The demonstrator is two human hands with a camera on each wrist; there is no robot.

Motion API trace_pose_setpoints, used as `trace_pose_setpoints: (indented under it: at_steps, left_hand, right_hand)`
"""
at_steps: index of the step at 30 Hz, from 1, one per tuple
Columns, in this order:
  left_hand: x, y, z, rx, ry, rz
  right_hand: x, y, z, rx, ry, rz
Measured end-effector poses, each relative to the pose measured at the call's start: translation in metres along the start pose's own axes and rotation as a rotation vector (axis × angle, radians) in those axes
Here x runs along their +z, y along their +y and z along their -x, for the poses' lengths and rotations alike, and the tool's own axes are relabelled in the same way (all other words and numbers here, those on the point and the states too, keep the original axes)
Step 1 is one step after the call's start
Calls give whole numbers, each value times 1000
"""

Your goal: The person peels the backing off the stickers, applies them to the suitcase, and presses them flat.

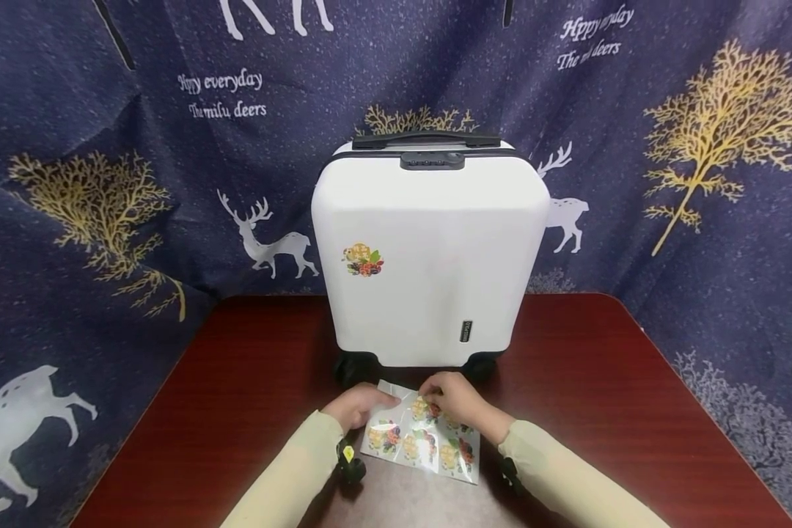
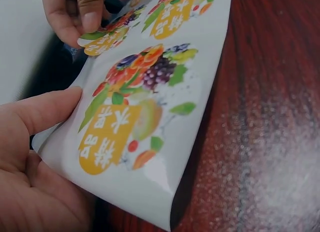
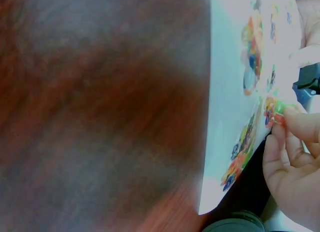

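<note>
A glossy sticker sheet (image 1: 422,444) with several fruit stickers lies on the table in front of a white suitcase (image 1: 429,249). My left hand (image 1: 369,403) holds the sheet's left edge, thumb (image 2: 45,110) on top, so the sheet (image 2: 150,117) curls up off the wood. My right hand (image 1: 435,402) pinches one fruit sticker (image 2: 102,40) near the sheet's far edge, and its corner is lifted from the backing. In the right wrist view the same sticker (image 3: 275,112) sits between my right fingertips (image 3: 295,127). One fruit sticker (image 1: 363,260) is stuck on the suitcase's front.
The suitcase stands upright on black wheels (image 1: 356,367) at the back of a red-brown table (image 1: 600,381). A dark blue cloth (image 1: 105,183) printed with deer and golden trees hangs behind and at both sides. Bare tabletop stretches left and right of the sheet.
</note>
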State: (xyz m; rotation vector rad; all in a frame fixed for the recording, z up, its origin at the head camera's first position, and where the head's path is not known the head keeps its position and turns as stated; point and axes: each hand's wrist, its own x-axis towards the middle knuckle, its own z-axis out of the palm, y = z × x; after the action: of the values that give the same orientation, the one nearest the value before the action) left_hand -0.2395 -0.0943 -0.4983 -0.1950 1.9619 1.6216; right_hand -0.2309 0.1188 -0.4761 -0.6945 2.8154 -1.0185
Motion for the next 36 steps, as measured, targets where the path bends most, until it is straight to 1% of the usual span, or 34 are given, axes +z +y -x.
trace_pose_setpoints:
  at_steps: [6,10,14,19,27,33,36]
  left_hand:
    - [-1,0,-1,4,-19,-10]
    - [-2,2,-3,5,-41,1]
    - [-2,4,-4,-15,-59,-6]
    - [-4,3,-3,-30,-53,-12]
    - [-4,3,-3,-19,-72,-7]
    - [-4,2,-4,-17,-66,15]
    - [-4,2,-4,-17,-60,13]
  right_hand:
    - [-3,0,0,15,-16,-7]
    - [-5,0,1,1,-6,7]
    - [-6,1,2,-10,-3,14]
    - [-6,3,1,-10,-22,-13]
    - [-10,1,2,42,-35,-53]
    - [-13,0,3,31,-19,-54]
    - [-14,1,3,32,-15,-53]
